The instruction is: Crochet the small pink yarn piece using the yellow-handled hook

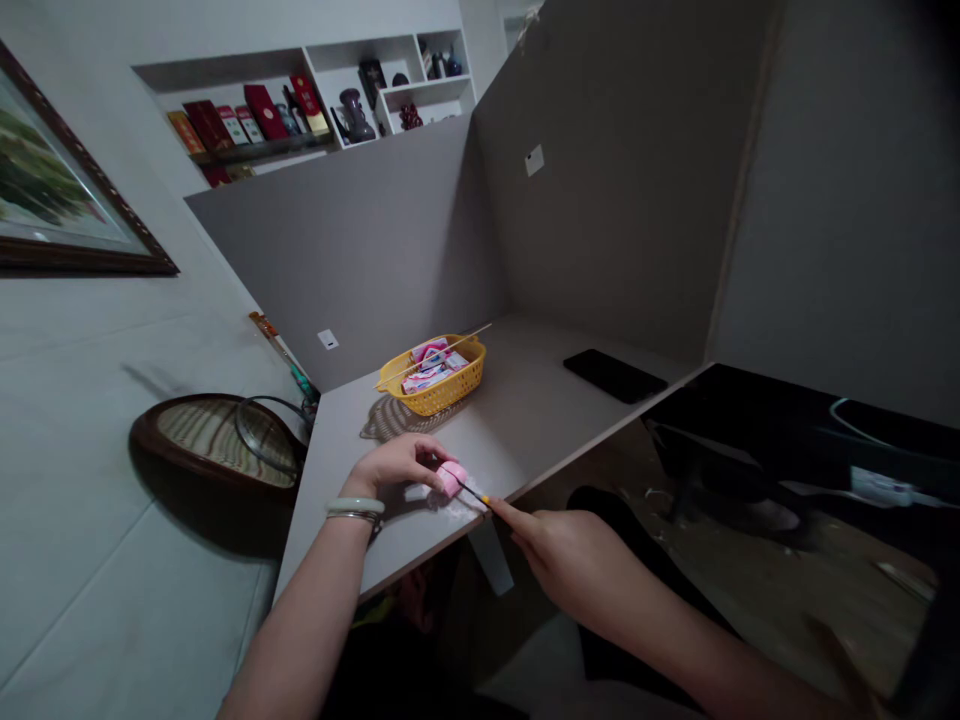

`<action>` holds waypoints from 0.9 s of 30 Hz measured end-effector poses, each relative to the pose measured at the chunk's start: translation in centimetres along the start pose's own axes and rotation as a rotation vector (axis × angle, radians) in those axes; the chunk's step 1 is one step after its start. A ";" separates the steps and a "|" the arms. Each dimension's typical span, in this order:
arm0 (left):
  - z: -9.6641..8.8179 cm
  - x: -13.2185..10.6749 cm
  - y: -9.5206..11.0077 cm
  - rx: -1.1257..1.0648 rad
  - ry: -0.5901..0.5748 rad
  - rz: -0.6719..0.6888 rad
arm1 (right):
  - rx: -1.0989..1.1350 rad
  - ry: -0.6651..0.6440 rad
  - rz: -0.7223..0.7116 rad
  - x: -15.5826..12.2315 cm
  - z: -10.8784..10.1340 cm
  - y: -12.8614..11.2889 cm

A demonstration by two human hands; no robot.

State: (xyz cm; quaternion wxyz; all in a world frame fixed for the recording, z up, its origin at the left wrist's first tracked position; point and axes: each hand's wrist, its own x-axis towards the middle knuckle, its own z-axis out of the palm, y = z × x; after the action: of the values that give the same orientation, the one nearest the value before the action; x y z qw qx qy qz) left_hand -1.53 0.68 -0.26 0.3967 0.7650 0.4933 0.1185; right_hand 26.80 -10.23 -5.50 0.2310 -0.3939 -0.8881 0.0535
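Observation:
My left hand (pixel 405 463) is closed around the far side of a small pink block (pixel 451 478), which looks like soap, holding it on the table (pixel 405 550) near the front edge. Pale shavings (pixel 457 508) lie around the block. In my right hand (pixel 566 550) is a thin carving tool (pixel 474 493) with a dark shaft and a yellow part by the fingers. Its tip touches the block's near right side. Most of the tool's handle is hidden by my right hand.
Behind my left hand stands a yellow basket (pixel 442 400) of pink-and-white packets, a thin stick (pixel 435 356) across its rim. A black phone-like slab (pixel 615 374) lies at the right. Grey panels (pixel 375 260) wall the table's back and right. A wooden-rimmed chair back (pixel 217 440) stands left.

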 end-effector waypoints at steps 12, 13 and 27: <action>0.2 0.0 0.1 -0.048 0.010 -0.009 | -0.035 0.013 0.004 1.9 0.1 -0.5; 0.1 0.0 0.1 -0.041 0.006 -0.003 | -0.025 0.007 0.001 1.2 0.0 -0.3; 0.2 0.0 0.7 0.030 0.001 0.009 | -0.041 -0.009 0.007 0.8 -0.2 -0.6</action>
State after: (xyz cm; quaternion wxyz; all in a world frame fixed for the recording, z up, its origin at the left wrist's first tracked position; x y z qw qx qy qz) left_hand -1.00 0.43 0.14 0.3844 0.7730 0.4919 0.1132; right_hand 26.01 -10.09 -4.89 0.2185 -0.4015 -0.8886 0.0378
